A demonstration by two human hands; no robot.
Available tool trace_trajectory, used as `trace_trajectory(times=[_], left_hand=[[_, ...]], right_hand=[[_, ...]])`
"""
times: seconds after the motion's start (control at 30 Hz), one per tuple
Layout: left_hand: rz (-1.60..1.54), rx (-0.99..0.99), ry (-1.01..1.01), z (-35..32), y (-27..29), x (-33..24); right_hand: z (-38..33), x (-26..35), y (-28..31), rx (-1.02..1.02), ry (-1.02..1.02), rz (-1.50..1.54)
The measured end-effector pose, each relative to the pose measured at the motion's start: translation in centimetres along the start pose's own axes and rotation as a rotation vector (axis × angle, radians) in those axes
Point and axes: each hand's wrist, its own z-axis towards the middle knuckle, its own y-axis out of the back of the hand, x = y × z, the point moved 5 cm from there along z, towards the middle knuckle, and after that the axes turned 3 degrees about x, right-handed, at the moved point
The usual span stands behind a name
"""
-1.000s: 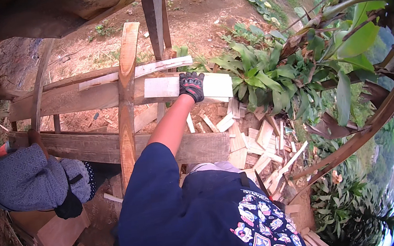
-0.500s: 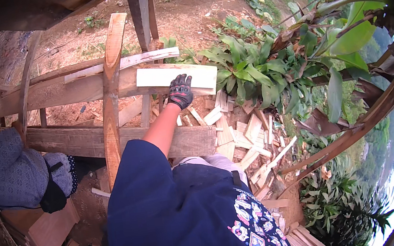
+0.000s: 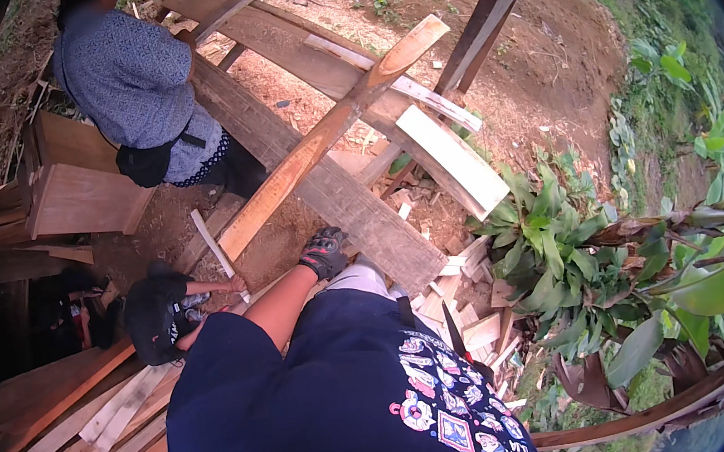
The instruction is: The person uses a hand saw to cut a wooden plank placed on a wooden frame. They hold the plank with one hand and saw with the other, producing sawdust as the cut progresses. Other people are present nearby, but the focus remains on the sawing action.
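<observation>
My left hand (image 3: 323,254), in a black glove with red marks, is low beside the near edge of a weathered grey plank (image 3: 351,214). Its fingers look loosely spread, and nothing shows in them. Beyond that plank, a pale, freshly cut board (image 3: 454,159) lies along a brown beam (image 3: 293,52), apart from my hand. My right hand is out of sight. A dark pointed blade (image 3: 454,331) with a bit of red at its base sticks out beside my right side; what holds it is hidden.
A long timber (image 3: 324,144) crosses the planks diagonally. One person (image 3: 128,83) stands at the far left; another in a dark cap (image 3: 153,317) holds a thin stick (image 3: 219,249). Stacked boards (image 3: 107,442) lie lower left, wood offcuts (image 3: 481,329) and leafy plants (image 3: 557,246) right.
My left hand has come off the pale board and drawn back toward my body. The view has turned left, bringing in the capped person and stacked boards. The dark blade now shows.
</observation>
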Motion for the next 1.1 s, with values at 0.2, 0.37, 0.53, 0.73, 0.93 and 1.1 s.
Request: trace_trajectory(times=[0.2,0.37,0.53,0.73,0.93,1.1], left_hand=[[-0.182,0.081,0.537,-11.4,-5.2,9.2],[-0.197,0.137,0.701,-16.6,-11.1,12.9],[-0.353,0.168,0.874,-23.8,-15.7,15.5],[-0.713,-0.578,0.970,-26.6,-14.7,19.3],[-0.604,-0.446,0.769,-21.5,-2.0,15.1],[-0.017,-0.454,0.675,-3.7,1.0,18.7]], right_hand=[[9.5,-3.9,4.3,0.065,0.174,-0.381],[15.5,-5.4,6.5,-0.091,0.200,-0.346],[16.6,-5.3,9.4,0.157,-0.258,0.458],[17.2,-4.1,10.6,-0.019,-0.058,0.127],[15.7,-0.8,10.5,0.045,-0.342,0.494],[14.5,-8.4,8.1,-0.108,-0.429,0.480]])
